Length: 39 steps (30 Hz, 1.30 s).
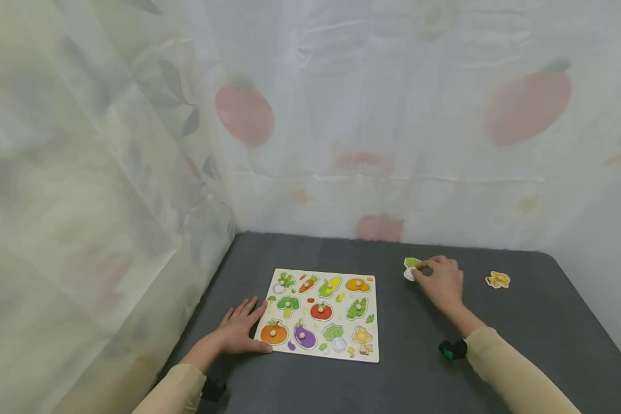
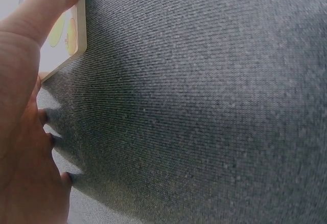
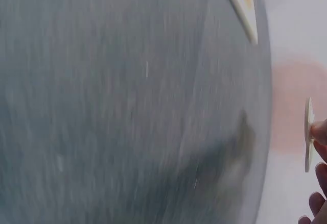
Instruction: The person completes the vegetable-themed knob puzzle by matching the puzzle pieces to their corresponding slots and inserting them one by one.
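A cream wooden knob puzzle board (image 1: pixel 341 293) printed with vegetables lies on the dark table. My left hand (image 1: pixel 241 329) rests at its left edge with fingers spread; in the left wrist view the thumb (image 2: pixel 48 4) lies along the board's edge. To the right of the board, my right hand (image 1: pixel 441 284) pinches a bok choy puzzle piece (image 1: pixel 410 270) between thumb and fingers. The right wrist view shows this thin piece (image 3: pixel 308 150) edge-on, raised above the table. Pumpkin (image 1: pixel 274 333), eggplant (image 1: pixel 305 336) and tomato (image 1: pixel 321 311) pieces sit in the board.
A mushroom puzzle piece (image 1: pixel 498 280) lies on the dark table (image 1: pixel 538 333) to the right of my right hand. Pale sheets with printed fruit (image 1: pixel 378 144) hang behind the table and along its left side.
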Motion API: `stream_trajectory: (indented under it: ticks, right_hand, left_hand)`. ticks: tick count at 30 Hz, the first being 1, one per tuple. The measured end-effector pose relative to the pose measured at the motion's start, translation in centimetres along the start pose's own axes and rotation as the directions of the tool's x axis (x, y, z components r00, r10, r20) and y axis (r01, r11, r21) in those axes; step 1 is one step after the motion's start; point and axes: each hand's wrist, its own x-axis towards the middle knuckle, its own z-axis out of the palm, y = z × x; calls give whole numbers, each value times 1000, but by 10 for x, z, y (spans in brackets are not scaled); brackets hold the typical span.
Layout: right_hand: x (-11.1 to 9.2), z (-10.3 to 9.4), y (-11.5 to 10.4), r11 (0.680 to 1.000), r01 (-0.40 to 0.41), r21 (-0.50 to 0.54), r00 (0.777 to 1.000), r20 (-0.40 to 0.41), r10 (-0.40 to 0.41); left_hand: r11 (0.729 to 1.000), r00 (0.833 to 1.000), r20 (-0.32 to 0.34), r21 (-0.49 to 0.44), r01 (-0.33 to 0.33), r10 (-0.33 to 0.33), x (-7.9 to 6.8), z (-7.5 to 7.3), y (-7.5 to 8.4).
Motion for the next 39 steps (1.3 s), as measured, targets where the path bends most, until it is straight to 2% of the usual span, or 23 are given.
stream_trajectory:
  ticks: [8, 14, 20, 25, 33, 39]
  right_hand:
    - [-9, 16, -41, 994, 98, 37, 993, 64, -101]
    - [-20, 26, -68, 977, 191, 91, 973, 115, -201]
    - [-38, 38, -92, 961, 244, 129, 943, 201, -267]
    - [-56, 50, -107, 940, 301, 160, 905, 262, -335]
    - [-82, 69, -117, 909, 384, 162, 847, 330, -417]
    - [-89, 76, -118, 905, 396, 156, 827, 367, -425]
  left_hand:
    - [999, 1000, 0, 36, 23, -23, -1, -2, 3]
    - [1000, 1000, -7, 16, 11, -11, -1, -2, 2]
    - [1000, 1000, -19, -5, -18, 18, 0, 3, -4]
    - [999, 999, -24, -23, -33, 32, -1, 2, -3]
    - [1000, 1000, -3, 10, -4, 4, -1, -2, 1]
    - [1000, 1000, -8, 2, -1, 1, 0, -1, 0]
